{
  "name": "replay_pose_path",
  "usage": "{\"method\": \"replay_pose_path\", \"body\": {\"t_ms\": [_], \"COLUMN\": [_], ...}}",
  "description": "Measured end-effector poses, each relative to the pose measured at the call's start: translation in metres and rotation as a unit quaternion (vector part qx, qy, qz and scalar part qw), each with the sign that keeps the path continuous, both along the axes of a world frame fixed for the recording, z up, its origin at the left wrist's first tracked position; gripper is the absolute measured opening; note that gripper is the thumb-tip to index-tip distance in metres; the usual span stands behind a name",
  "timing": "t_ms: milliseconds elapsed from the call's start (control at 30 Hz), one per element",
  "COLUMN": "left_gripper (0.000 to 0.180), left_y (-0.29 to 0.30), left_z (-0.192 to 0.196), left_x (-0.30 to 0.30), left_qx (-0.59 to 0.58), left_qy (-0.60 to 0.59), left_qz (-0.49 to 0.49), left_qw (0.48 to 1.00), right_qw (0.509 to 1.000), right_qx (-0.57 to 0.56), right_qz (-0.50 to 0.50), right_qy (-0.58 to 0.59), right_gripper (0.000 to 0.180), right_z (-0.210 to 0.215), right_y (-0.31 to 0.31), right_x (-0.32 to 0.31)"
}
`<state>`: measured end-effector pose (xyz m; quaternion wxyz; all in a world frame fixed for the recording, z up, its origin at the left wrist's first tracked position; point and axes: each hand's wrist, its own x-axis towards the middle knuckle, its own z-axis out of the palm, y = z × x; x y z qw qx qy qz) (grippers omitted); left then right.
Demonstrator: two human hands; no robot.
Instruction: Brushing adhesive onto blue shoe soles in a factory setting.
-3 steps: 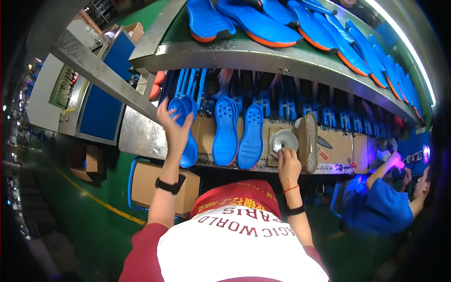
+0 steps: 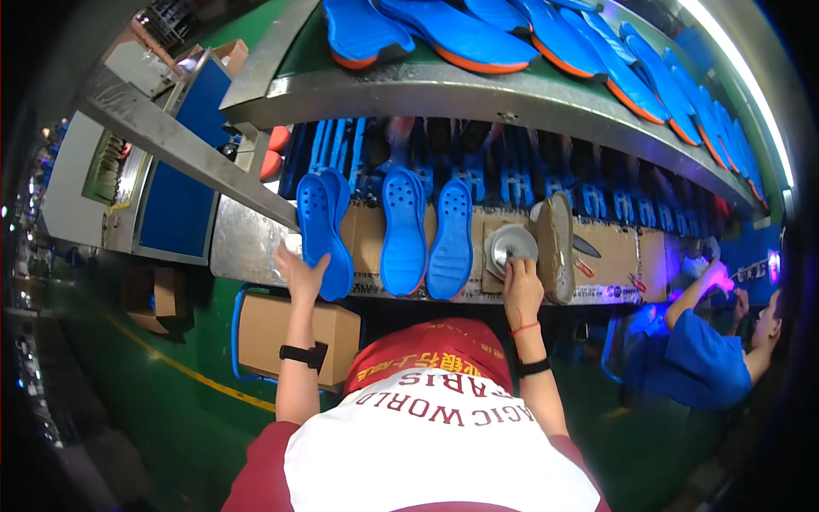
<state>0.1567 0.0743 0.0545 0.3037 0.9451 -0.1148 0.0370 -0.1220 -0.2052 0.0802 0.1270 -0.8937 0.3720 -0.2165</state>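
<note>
My left hand (image 2: 300, 273) is beside the leftmost blue shoe sole (image 2: 328, 247), fingers apart and thumb near the sole's lower left edge. A second sole lies partly beneath that one. To the right are a pair of overlapping blue soles (image 2: 403, 243) and a single blue sole (image 2: 452, 247), all with round holes at the far end. My right hand (image 2: 523, 288) is closed, fingertips pinched at the near rim of a small white bowl (image 2: 512, 243). What the fingertips hold, if anything, is too small to make out.
Many blue soles with orange edges (image 2: 486, 60) lie on the raised shelf. Right of the bowl stand a worn cardboard piece (image 2: 559, 252), a knife (image 2: 586, 247) and red-handled scissors (image 2: 637, 283). A person in blue (image 2: 695, 354) works at far right. A cardboard box (image 2: 294, 337) sits below the bench.
My left hand has come down toward me, from over the far end of the leftmost sole to its lower left side. My right hand remains at the bowl.
</note>
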Motion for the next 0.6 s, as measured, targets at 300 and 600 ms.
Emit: {"method": "replay_pose_path", "body": {"t_ms": [300, 600], "left_gripper": [0.041, 0.03], "left_y": [0.075, 0.068], "left_z": [-0.047, -0.05], "left_x": [0.022, 0.024], "left_qx": [-0.232, -0.223], "left_qy": [0.423, 0.425], "left_qz": [0.056, 0.033], "left_qw": [0.874, 0.876], "right_qw": [0.997, 0.996], "right_qx": [0.022, 0.026], "right_qz": [-0.011, -0.001], "right_qy": [0.067, 0.084], "right_gripper": [0.009, 0.011], "right_z": [-0.049, -0.054], "right_y": [-0.03, -0.037], "right_x": [-0.003, -0.001]}}
